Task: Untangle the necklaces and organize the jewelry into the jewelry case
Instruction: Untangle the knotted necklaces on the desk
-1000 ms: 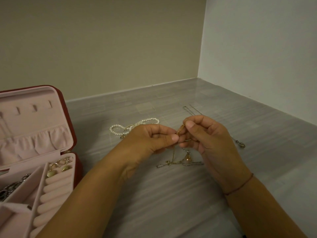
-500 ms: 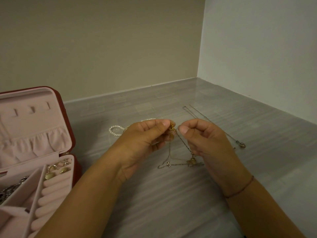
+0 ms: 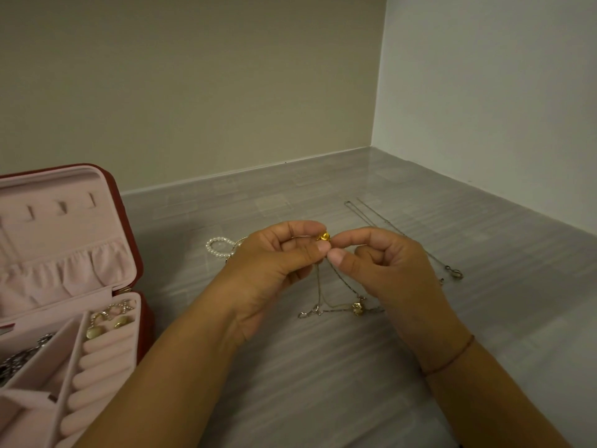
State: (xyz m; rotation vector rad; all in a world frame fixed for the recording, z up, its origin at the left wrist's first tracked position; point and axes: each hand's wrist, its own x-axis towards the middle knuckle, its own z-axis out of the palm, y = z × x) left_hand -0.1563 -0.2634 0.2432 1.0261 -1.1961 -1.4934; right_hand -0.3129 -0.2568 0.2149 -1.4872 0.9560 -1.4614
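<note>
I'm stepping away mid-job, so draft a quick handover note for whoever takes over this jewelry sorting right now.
Left hand: pinches the gold chain at its charm, raised above the table.
Right hand: pinches the same chain beside the charm.
Things: the chain's lower end lies knotted on the table with a pendant. Pearls lie behind the left hand, a thin chain to the right, apart.
Done: the open case at left holds earrings.
Left: free the knot, then case the gold chain, pearls and thin chain.
</note>
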